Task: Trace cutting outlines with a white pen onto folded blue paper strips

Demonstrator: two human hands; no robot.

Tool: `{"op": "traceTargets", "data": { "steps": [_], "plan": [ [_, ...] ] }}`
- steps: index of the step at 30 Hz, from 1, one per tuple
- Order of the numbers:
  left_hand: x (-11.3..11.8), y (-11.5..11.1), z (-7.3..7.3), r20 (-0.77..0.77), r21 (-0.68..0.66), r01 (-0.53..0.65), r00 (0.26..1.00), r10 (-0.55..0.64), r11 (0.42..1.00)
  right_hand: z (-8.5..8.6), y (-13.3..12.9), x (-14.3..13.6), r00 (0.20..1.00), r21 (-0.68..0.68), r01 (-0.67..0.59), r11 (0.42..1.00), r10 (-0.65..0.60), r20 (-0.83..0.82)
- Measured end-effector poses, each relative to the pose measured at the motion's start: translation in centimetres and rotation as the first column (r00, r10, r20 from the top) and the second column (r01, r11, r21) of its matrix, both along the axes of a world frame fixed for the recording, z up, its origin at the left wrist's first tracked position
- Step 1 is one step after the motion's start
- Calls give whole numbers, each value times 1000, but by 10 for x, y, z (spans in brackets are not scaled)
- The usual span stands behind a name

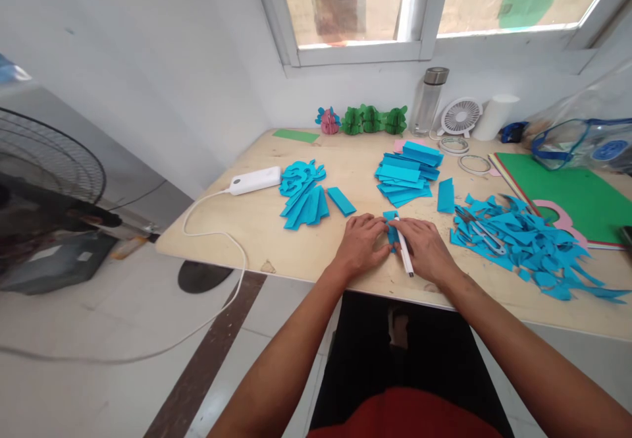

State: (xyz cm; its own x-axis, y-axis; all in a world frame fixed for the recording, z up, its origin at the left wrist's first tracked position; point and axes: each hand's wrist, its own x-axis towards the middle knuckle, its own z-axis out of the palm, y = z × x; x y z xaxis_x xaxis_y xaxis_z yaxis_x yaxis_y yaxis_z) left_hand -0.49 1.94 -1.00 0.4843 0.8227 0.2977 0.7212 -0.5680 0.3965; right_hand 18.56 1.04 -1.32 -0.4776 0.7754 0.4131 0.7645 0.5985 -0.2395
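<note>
My left hand presses flat on a small blue paper piece near the front edge of the wooden table. My right hand rests beside it, gripping a white pen whose tip meets the blue piece. The paper is mostly hidden under both hands. A stack of blue rectangles lies just beyond my hands. Cut blue shapes are piled to the left, with one loose blue strip next to them.
Blue offcuts with scissors cover the right side. Green sheets, tape rings, a small fan, a bottle, green paper ornaments and a white power bank with cable are about. A floor fan stands left.
</note>
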Motion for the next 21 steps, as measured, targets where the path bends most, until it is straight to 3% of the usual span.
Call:
{"op": "traceTargets", "data": {
  "steps": [7,15,21],
  "plan": [
    [0,0,0,2,9,14,1000,-14,1000,-2,2,3,998,-35,9,999,-11,-59],
    [0,0,1,5,-13,10,1000,-10,1000,-6,7,8,958,-28,154,988,-156,-242],
    [0,1,-1,15,-1,11,1000,-11,1000,3,6,9,879,-171,203,964,-256,-402]
  ]
}}
